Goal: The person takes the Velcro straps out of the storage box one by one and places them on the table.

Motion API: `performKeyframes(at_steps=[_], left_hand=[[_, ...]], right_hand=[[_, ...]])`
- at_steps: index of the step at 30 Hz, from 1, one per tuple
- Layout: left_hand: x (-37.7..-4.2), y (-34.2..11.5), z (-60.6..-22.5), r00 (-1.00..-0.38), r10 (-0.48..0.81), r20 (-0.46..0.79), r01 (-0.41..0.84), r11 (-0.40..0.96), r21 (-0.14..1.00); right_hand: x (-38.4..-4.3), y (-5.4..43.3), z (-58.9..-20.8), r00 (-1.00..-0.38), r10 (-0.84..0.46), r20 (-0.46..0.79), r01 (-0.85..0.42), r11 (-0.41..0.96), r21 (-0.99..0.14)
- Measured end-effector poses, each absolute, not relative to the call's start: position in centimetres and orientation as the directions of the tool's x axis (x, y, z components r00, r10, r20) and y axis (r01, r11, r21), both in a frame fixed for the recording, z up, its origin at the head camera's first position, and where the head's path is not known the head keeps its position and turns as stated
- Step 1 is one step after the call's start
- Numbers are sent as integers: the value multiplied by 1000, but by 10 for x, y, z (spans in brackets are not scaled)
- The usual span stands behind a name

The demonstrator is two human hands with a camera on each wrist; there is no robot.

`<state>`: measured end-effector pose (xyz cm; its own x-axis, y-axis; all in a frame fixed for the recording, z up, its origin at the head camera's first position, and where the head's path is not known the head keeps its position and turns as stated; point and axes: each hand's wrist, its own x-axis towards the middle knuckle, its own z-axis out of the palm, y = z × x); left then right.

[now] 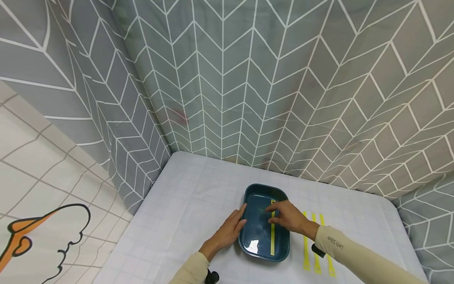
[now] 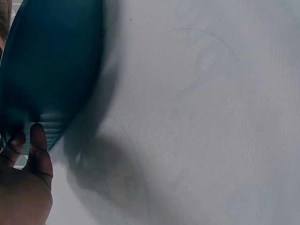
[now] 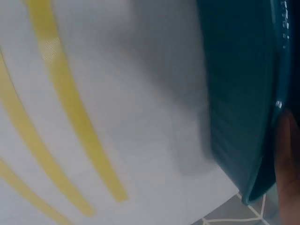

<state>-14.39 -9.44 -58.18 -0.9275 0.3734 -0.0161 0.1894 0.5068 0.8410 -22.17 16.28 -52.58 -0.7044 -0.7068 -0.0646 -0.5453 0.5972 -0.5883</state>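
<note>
A dark blue-green rectangular tub (image 1: 258, 236) rests on the white cloth. Along its right inner side lies a flat yellow strip (image 1: 272, 240). My left hand (image 1: 227, 229) holds the tub's left side, thumb at the rim; in the left wrist view, fingers (image 2: 37, 138) meet the ridged outer wall. Reaching over the tub's right rim, my right hand (image 1: 288, 216) has its index finger and thumb spread apart over the strip, which shows between them. In the right wrist view only part of that hand (image 3: 287, 168) appears, beyond the tub's wall (image 3: 239, 103).
Right of the tub lie three more yellow strips, the nearest (image 1: 306, 252), then a middle one (image 1: 317, 260) and a far one (image 1: 331, 266), under the right forearm. A white cloth (image 1: 198, 189) covers the table. Patterned curtains (image 1: 227, 98) hang along its back and sides.
</note>
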Motion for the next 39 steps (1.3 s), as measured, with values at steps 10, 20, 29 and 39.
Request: performKeyframes(at_steps=[10, 20, 29, 39], left_hand=[[-144, -93, -582, -931, 362, -53, 151, 510, 847], [-145, -93, -584, -931, 361, -56, 146, 510, 848], [-145, -93, -583, -930, 361, -64, 140, 510, 849], [-146, -93, -583, -930, 363, -63, 147, 523, 839]], right_hand=[[-216, 157, -536, -649, -753, -108, -625, 609, -489], [-213, 156, -545, -565, -802, -194, -689, 588, -424], [-209, 155, -548, -502, -841, -204, -785, 541, -302], [-208, 150, -550, -469, -850, -240, -830, 517, -208]])
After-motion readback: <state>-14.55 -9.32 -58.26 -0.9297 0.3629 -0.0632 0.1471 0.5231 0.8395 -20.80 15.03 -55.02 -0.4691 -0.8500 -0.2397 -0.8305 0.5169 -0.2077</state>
